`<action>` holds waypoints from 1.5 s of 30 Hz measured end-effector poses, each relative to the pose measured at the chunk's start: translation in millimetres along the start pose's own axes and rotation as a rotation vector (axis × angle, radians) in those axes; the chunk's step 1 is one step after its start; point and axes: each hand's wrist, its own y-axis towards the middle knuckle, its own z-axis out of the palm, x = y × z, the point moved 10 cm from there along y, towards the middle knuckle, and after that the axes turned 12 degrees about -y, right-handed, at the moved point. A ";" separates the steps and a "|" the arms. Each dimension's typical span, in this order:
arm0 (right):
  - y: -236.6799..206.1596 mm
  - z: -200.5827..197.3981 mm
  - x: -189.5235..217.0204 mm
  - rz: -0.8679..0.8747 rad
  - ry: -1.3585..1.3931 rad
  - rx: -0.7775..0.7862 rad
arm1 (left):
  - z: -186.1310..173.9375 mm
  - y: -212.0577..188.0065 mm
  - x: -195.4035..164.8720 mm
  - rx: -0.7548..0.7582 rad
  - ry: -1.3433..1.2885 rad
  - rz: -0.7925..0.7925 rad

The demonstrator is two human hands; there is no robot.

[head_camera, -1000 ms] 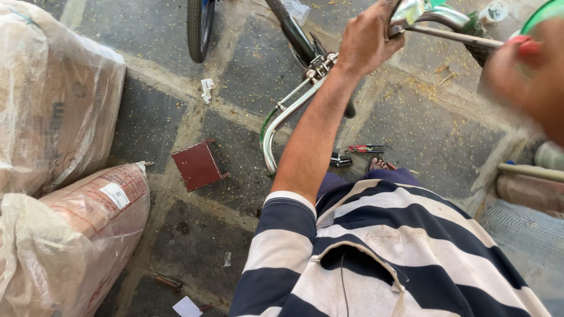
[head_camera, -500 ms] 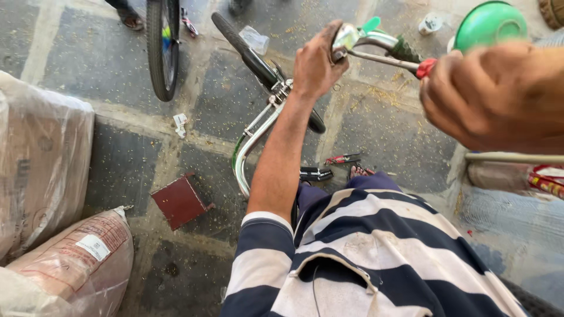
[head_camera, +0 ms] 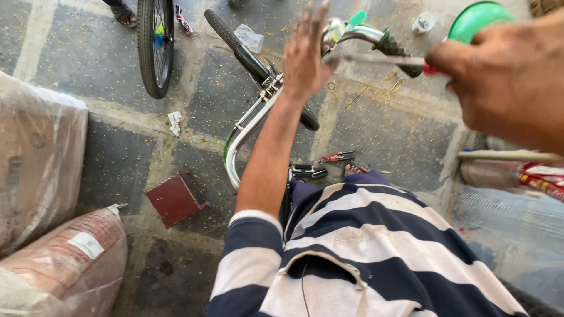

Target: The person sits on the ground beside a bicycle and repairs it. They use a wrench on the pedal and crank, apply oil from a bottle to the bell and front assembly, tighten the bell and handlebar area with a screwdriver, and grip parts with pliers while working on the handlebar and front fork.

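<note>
Pinching a thin metal screwdriver, right hand; left hand fingers spread near chrome handlebar.

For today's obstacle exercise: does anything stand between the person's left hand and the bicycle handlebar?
Nothing visible does. The left hand, fingers spread, is right at the chrome handlebar, partly covering it. The right hand holds a red-handled tool whose shaft reaches toward that same spot, beside the left hand, not blocking it.
</note>
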 end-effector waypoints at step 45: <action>221.7 155.6 45.7 0.077 1.808 0.258 | -151.2 -288.3 -83.0 -0.496 0.737 -0.289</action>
